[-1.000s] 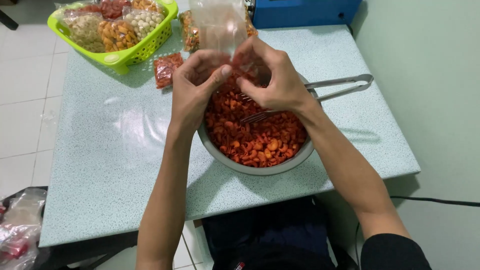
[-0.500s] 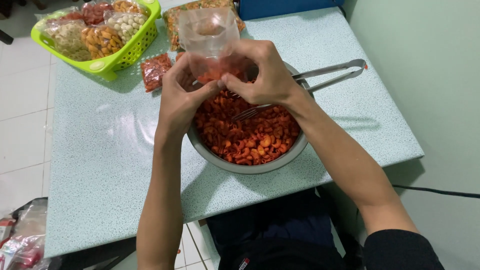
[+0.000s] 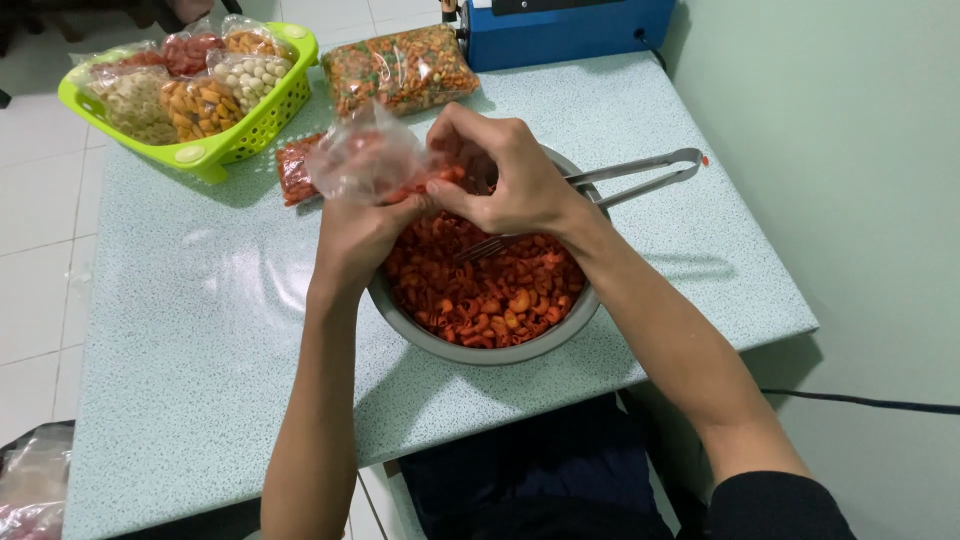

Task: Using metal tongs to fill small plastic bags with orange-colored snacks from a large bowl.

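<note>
Clear bag now tipped leftward

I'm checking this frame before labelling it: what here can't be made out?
Head view:
- Clear bag: its mouth is hidden by the left hand and right hand; fill level is blurred.
- Tongs: tips are hidden behind the right hand.
- Blue machine: cut off by the top edge.
- Metal bowl: far rim is covered by the hands.

Left hand and right hand raised together, fingers pinched
</note>
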